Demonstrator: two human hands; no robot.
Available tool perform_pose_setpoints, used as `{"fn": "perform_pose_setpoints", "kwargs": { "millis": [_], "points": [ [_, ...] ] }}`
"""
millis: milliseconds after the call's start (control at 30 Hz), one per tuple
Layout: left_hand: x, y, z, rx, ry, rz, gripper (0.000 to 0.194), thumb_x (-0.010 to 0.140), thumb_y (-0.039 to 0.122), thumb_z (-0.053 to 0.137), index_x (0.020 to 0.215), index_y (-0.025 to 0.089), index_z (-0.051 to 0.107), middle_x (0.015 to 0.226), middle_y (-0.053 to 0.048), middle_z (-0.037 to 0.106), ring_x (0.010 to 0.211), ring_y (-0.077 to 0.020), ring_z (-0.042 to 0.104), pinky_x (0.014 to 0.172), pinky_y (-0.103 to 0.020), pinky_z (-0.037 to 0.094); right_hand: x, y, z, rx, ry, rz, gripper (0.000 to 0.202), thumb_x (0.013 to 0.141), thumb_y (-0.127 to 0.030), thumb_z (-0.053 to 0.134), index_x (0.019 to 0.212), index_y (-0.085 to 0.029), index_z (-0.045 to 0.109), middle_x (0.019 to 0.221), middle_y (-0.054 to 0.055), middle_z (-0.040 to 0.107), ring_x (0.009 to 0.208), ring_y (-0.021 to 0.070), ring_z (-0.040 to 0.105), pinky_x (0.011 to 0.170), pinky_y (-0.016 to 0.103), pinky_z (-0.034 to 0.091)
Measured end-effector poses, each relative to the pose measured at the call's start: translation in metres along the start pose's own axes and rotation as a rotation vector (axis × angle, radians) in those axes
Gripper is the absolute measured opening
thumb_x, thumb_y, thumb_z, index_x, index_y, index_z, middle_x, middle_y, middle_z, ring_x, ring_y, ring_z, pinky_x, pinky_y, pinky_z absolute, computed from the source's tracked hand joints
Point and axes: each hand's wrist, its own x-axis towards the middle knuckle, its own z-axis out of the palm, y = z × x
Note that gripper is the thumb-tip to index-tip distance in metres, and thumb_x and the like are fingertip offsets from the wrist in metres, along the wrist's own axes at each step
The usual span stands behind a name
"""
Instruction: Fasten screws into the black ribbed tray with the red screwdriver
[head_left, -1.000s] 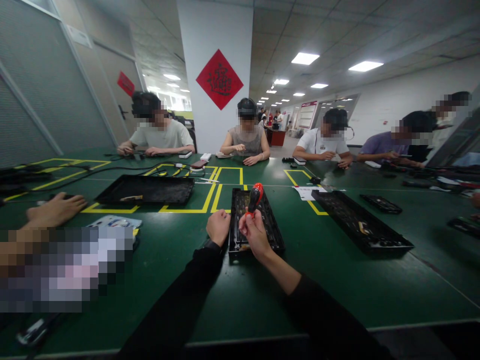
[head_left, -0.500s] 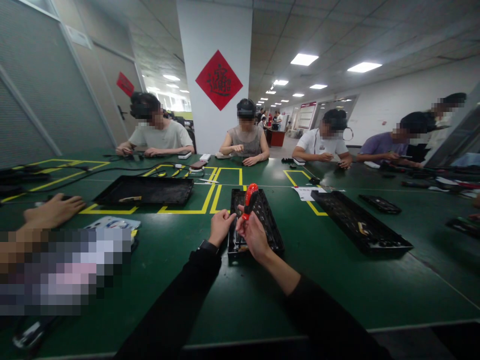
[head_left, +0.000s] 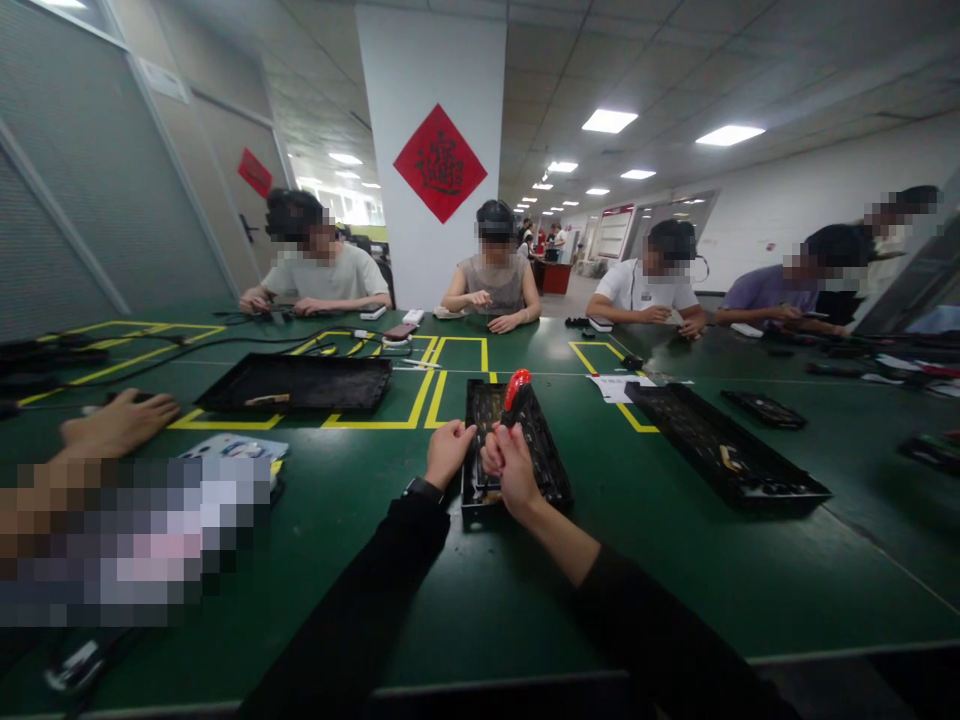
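Observation:
Before me on the green table lies a shallow black casing (head_left: 551, 462) with a ribbed, pocketed inside. My right hand (head_left: 513, 470) is closed round the lower part of a screwdriver (head_left: 517, 392). Its red and black handle stands up above my fingers. The shaft and tip are hidden by the hand. At the casing's left wall my left hand (head_left: 448, 452) is closed, thumb at the rim; whether its curled fingers grip the wall or something small cannot be made out. A small tan piece (head_left: 491, 497) lies at the casing's near end, partly behind my right hand.
A wide black tray (head_left: 300, 385) lies back left, with cables behind it. On the right are a long black tray (head_left: 731, 450), a paper sheet (head_left: 611, 387) and a small black part (head_left: 763, 408). Another person's hand (head_left: 124, 425) rests at left; several people sit opposite.
The screwdriver handle has shifted slightly right and turned in my right hand, whose fingers are now more curled. My left hand stays at the casing's left wall. The view has shifted slightly.

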Motion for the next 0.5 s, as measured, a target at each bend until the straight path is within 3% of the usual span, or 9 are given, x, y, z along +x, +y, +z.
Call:
{"fn": "perform_pose_setpoints", "kwargs": {
  "millis": [200, 367, 500],
  "points": [
    [0.0096, -0.0044, 0.0025, 0.032, -0.016, 0.005, 0.039, 0.078, 0.044, 0.042, 0.05, 0.018, 0.034, 0.048, 0.005, 0.035, 0.05, -0.009, 0.034, 0.05, -0.023, 0.022, -0.0036, 0.0003, -0.001, -0.098, 0.02, -0.017, 0.023, 0.085, -0.042, 0.048, 0.092, -0.021, 0.051, 0.068, -0.004, 0.05, 0.043, 0.0042, 0.032, 0.042, 0.018, 0.03],
    [0.0083, -0.0026, 0.0025, 0.043, 0.001, -0.004, 0.038, 0.079, 0.043, 0.04, 0.051, 0.018, 0.035, 0.049, 0.004, 0.039, 0.051, -0.0096, 0.035, 0.051, -0.023, 0.022, -0.005, -0.0016, -0.0012, -0.227, 0.068, -0.06, 0.029, 0.085, -0.041, 0.05, 0.104, -0.02, 0.057, 0.073, -0.003, 0.048, 0.049, 0.0055, 0.041, 0.046, 0.02, 0.038],
    [0.0069, 0.0003, 0.0011, 0.077, -0.004, -0.034, 0.039, 0.08, 0.044, 0.039, 0.051, 0.018, 0.035, 0.05, 0.003, 0.04, 0.052, -0.0102, 0.036, 0.051, -0.023, 0.023, -0.0059, -0.0067, 0.0027, -0.333, 0.055, -0.095, 0.024, 0.082, -0.036, 0.056, 0.099, -0.02, 0.06, 0.075, -0.002, 0.047, 0.054, 0.0065, 0.045, 0.048, 0.02, 0.04]
  ]
}}
